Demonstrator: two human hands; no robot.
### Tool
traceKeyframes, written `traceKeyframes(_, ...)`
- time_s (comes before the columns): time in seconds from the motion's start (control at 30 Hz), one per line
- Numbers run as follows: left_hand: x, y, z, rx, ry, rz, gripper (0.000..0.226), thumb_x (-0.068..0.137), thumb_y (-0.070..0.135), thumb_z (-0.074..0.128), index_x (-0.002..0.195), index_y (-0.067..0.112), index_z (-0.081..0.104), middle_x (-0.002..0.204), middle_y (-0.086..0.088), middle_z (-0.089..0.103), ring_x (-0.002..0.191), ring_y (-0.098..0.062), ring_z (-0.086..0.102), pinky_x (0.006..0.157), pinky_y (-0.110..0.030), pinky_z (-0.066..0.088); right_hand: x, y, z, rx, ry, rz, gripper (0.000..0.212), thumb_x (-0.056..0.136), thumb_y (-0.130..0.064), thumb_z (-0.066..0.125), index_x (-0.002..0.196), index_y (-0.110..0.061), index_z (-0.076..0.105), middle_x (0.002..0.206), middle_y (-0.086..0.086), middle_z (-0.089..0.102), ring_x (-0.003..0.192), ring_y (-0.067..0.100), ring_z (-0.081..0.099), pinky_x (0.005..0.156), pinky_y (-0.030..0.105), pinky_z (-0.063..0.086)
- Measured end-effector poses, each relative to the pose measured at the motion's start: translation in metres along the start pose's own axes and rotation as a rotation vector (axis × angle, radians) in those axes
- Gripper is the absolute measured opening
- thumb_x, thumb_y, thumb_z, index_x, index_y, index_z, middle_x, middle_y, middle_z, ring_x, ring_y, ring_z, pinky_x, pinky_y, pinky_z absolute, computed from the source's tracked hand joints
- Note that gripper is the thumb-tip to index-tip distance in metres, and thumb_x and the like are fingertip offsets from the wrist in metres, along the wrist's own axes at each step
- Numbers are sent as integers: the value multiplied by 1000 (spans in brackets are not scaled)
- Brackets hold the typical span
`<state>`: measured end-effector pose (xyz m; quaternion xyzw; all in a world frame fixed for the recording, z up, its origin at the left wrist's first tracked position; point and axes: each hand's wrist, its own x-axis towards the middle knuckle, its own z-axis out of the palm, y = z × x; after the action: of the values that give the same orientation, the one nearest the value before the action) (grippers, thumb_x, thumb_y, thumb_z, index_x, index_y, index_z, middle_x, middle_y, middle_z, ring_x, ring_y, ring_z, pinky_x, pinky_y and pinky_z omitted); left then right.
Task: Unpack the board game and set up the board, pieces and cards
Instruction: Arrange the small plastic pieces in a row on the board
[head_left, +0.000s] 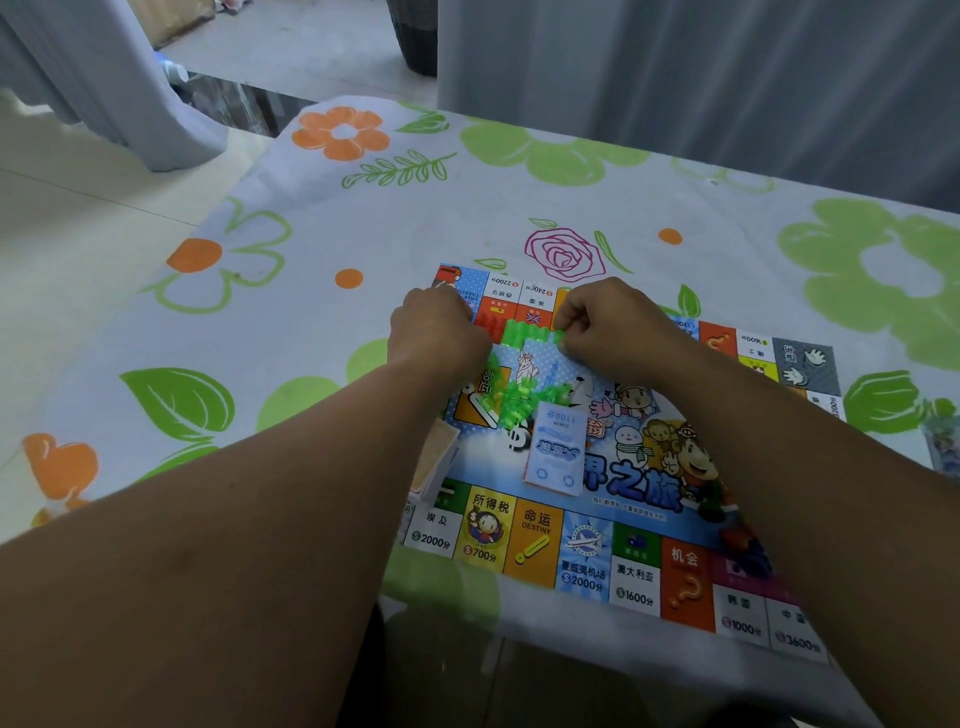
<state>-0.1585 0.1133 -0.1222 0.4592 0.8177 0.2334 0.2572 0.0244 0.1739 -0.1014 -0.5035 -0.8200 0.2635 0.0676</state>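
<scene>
The board (644, 525) lies flat on the surface (753, 208), which is covered by a cloth (311, 234) printed with green and orange flowers. The board is brightly printed: cartoon figures and blue lettering on a pale blue middle, edged with coloured squares carrying prices and Chinese text.

Both hands are over the board's far-left corner. The right hand (618, 327) has its fingers (574, 322) curled and pinched on the right end of a translucent green plastic strip (524, 330). The left hand (441, 332) is at the strip's other end with its fingers tucked under the hand, so I cannot tell whether they clamp it.

On the board's middle, just nearer than the strip, lies a loose heap of green pieces (519, 402). Touching it is a stack of pale blue cards (556, 452). An orange-backed card stack (439, 460) overlaps the board's left edge.
</scene>
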Motion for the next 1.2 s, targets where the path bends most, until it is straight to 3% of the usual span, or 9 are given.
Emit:
traceKeyframes(0.4,-1,2,-1,0,5,-2,30,82,18,70,111,16,65,121,-11,61,107,-30,60,90,-46,56,0,-2,0,25,-13,2,19,89,-6,63,105,-12,71,111,9,69,101,27,65,90,45,55)
traceKeyframes(0.77,-1,2,-2,1,13,-2,32,82,18,71,113,16,65,122,-10,60,108,-29,60,89,-45,56,1,-2,1,32,-7,-5,18,90,-7,63,104,-13,72,90,-1,61,88,24,62,83,36,52)
traceKeyframes(1.03,-1,3,-2,7,11,0,31,83,18,70,113,14,65,122,-11,61,107,-29,61,89,-45,57,-4,-4,-10,65,-12,3,17,85,-4,67,101,-10,71,88,-2,64,86,20,62,79,36,53)
traceKeyframes(1.1,-1,3,-2,7,10,-3,31,83,18,70,113,14,65,122,-11,61,107,-29,61,89,-45,57,-10,-6,-18,91,-67,-10,15,85,0,67,94,-10,73,81,-6,63,76,13,61,72,32,49)
traceKeyframes(1.2,-2,4,-2,11,10,-4,30,82,17,69,112,14,65,121,-11,61,107,-29,61,90,-45,56,-18,-10,-25,93,-246,-43,23,83,6,67,92,-14,74,86,10,70,75,22,66,66,40,55)
